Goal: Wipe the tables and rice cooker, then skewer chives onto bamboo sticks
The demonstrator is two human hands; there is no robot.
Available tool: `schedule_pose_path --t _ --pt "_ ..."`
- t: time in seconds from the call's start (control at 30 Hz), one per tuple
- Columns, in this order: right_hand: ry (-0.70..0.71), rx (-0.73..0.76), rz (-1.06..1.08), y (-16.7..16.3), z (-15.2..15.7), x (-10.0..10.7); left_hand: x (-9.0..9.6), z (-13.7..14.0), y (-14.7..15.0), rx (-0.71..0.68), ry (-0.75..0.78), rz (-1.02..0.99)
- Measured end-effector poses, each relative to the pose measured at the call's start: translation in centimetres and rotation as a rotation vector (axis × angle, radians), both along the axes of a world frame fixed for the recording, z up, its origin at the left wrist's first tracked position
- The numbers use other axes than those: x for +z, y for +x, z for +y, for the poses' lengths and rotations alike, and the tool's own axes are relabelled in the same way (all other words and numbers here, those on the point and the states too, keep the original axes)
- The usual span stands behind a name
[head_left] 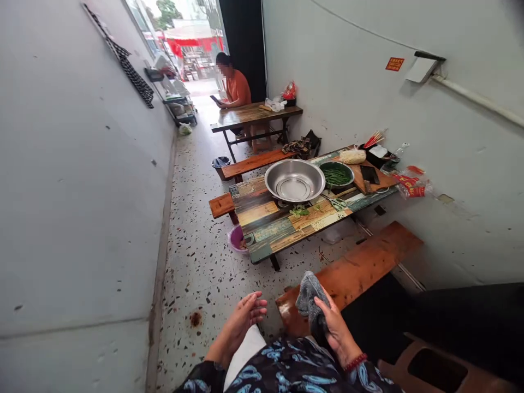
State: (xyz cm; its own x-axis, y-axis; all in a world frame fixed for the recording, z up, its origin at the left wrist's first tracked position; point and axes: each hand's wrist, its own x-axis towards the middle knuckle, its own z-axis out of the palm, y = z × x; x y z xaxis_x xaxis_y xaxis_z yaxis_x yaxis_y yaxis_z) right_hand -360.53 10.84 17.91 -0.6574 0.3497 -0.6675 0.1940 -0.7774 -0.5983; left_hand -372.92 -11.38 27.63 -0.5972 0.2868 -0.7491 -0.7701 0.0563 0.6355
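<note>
A grey cloth is gripped in my right hand, above the near end of a wooden bench. My left hand is in the air over the speckled floor, its fingers extended and holding nothing. In front of both hands stands a patchwork-patterned table. On it I see a large steel basin, a dark green bowl of green vegetables, a pair of scissors with green handles and a few leafy scraps.
A wooden board with a phone lies at the table's wall side. Under the near left corner sits a purple basin. A person in orange sits at a farther table. A brown stool stands at lower right.
</note>
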Motion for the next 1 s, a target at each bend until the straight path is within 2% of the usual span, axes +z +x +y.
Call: schedule_pose_path --t 0.17,0.23,0.33,0.47,0.6,0.77,0.9,1.0 --pt "-0.075 -0.085 -0.088 -8.7 -8.8 1.0 0.7 -7.1 -11.9 -0.066 0.003 -0.034" --pt "-0.085 -0.086 -0.080 -11.7 -11.4 1.7 1.1 -9.7 -15.3 -0.066 -0.016 -0.038" --pt "-0.094 -0.078 -0.035 -15.1 -13.4 2.8 1.1 -12.2 -19.2 -0.051 -0.026 -0.038" --pt "-0.072 -0.161 -0.029 -17.5 -13.6 3.9 1.0 -12.8 -22.5 -0.057 0.031 -0.039" --pt "-0.033 -0.268 -0.063 -18.6 -12.8 4.2 2.1 -12.3 -24.6 -0.091 0.063 -0.033" --pt "-0.031 -0.320 -0.074 -20.6 -12.0 4.2 3.7 -13.2 -26.7 -0.033 -0.001 -0.022" --pt "0.000 -0.350 -0.026 -22.8 -11.1 4.4 4.1 -14.3 -27.8 0.035 -0.062 -0.052" --pt "0.045 -0.375 -0.003 -24.3 -9.3 4.3 4.2 -14.4 -28.6 0.063 -0.091 -0.064"
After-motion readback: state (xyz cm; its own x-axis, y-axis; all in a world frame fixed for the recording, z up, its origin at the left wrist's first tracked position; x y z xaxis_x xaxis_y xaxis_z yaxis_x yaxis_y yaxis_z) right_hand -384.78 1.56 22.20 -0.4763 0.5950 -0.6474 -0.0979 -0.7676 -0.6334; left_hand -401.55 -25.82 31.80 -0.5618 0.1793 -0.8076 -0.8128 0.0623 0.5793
